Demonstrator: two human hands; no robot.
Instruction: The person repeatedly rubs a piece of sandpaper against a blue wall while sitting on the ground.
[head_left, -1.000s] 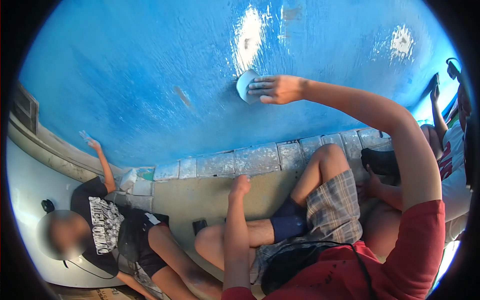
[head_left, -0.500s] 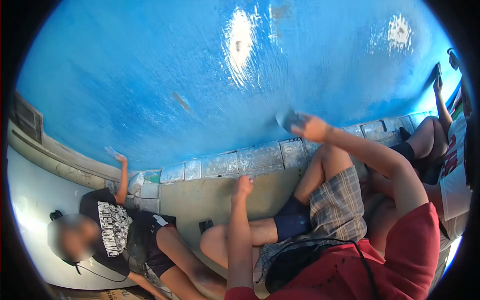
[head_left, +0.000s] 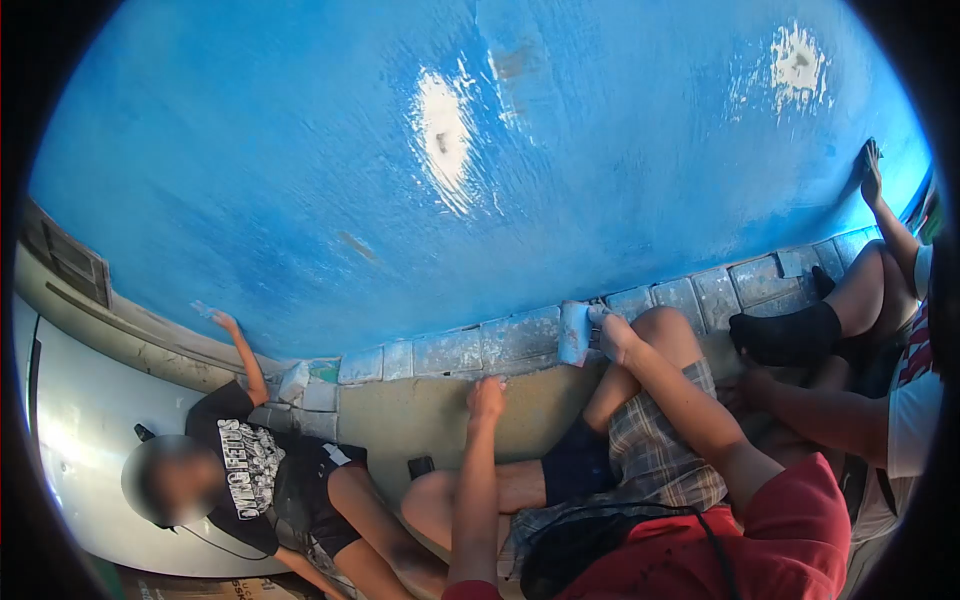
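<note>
Gripping a bluish sheet [head_left: 573, 336] in the right hand [head_left: 615, 338], near paving blocks [head_left: 447, 354] and a raised knee [head_left: 664, 328]; curling the left hand [head_left: 487, 398] closed, hiding any contents.

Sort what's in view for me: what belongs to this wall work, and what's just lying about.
Part of the job:
- light-blue pad, held in the right hand
- blue wall, glossy and streaked

Apparently just lying about:
- small dark object on the ground, too unclear to identify
- printed cardboard at the bottom left
</note>
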